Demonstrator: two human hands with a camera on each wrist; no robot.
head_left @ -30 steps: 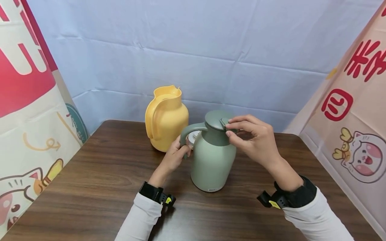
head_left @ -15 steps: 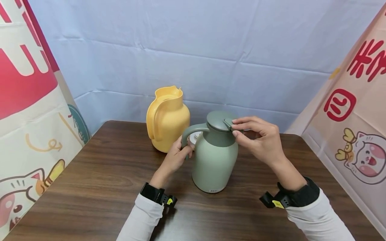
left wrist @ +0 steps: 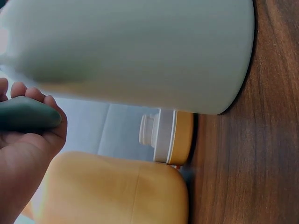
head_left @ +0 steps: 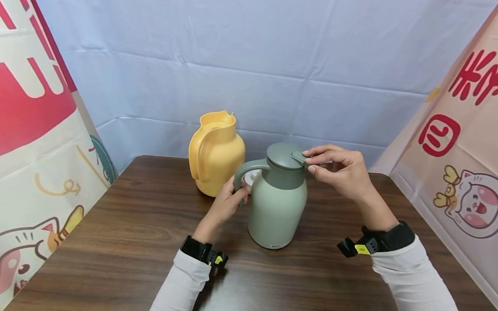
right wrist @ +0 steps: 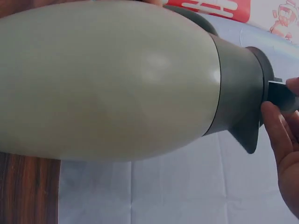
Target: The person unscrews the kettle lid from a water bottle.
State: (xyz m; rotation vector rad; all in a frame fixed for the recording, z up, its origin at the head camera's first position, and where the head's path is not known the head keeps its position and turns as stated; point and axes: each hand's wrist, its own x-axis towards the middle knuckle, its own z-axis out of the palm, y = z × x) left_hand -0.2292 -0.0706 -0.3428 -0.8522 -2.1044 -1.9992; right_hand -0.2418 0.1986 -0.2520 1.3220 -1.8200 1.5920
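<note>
A pale green thermos jug (head_left: 277,211) with a darker green collar stands upright on the table. My left hand (head_left: 225,201) grips its handle (head_left: 249,166), fingers curled round it, as the left wrist view also shows. On top sits the round green lid (head_left: 282,155). Its small tab (head_left: 299,158) is pinched between the thumb and fingers of my right hand (head_left: 342,170). In the right wrist view the thumb lies under the tab (right wrist: 281,96), close to the lid's edge. The jug's spout (right wrist: 245,139) points away below the lid.
A yellow jug (head_left: 221,160) with an open top stands behind to the left. Between the two jugs, a yellow and white stopper (left wrist: 170,136) rests on the brown wooden table (head_left: 136,224). A pale blue cloth (head_left: 272,65) hangs behind the table, with printed cloths at both sides.
My right hand has moved slightly to the right, and the lid's tab has turned rightward with it. The left hand keeps its grip on the handle. The jug stays in place.
</note>
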